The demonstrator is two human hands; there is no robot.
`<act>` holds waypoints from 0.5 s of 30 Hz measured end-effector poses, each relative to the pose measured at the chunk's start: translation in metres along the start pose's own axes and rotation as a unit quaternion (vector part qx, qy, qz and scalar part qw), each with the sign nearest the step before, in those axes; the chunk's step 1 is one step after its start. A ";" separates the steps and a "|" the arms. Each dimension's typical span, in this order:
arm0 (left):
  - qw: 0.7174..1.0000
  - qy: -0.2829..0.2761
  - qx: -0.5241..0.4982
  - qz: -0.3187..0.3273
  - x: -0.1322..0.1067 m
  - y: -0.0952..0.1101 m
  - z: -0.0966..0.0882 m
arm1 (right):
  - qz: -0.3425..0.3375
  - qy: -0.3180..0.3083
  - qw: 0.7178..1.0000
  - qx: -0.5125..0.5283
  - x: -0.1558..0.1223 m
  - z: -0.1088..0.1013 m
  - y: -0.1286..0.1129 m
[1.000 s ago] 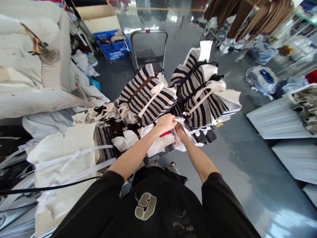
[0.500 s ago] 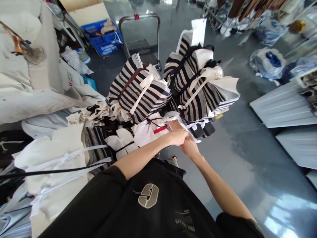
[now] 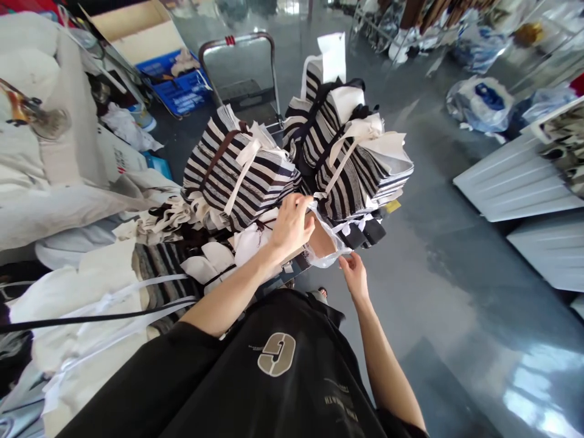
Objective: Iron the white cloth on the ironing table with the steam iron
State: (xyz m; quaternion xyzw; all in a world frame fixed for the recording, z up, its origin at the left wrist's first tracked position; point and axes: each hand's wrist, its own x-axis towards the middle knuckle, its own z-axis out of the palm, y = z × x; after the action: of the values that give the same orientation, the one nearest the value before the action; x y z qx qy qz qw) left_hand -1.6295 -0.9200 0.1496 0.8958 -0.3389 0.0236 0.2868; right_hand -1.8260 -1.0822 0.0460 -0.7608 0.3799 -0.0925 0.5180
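Three bundles of striped cloth bags (image 3: 239, 173) are stacked ahead, the rear one partly hidden. The bent left hand (image 3: 291, 228) is closed on the upper edge of a clear plastic bag (image 3: 325, 252), which is held stretched just before the bundles. Its lower edge is pinched by the right hand (image 3: 354, 275), on a forward-reaching arm. What lies behind the plastic cannot be made out.

Black-and-cream striped tote bags (image 3: 239, 173), whitish plastic bag (image 3: 322, 263), seemingly translucent, blue crate (image 3: 176, 91)
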 end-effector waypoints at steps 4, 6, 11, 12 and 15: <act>0.996 -0.075 0.031 -0.048 0.010 -0.017 0.014 | 0.021 -0.085 0.996 0.031 0.036 0.037 0.004; 0.977 -0.205 0.003 -0.059 0.005 -0.020 0.039 | 0.015 -0.061 0.998 0.009 0.050 0.050 0.007; 0.965 -0.262 -0.016 0.012 -0.041 -0.002 0.114 | 0.020 0.045 0.998 -0.039 0.048 0.057 0.038; 0.964 -0.264 -0.011 0.016 -0.049 0.002 0.128 | 0.019 0.065 0.997 -0.042 0.043 0.056 0.046; 0.964 -0.265 0.001 0.008 -0.063 0.007 0.160 | 0.015 0.082 0.996 -0.042 0.032 0.060 0.064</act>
State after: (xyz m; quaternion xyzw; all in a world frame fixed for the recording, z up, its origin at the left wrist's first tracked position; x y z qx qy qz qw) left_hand -1.7068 -0.9721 0.0048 0.8678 -0.4094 -0.2118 0.1855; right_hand -1.8027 -1.0723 -0.0436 -0.7658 0.4362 -0.1311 0.4540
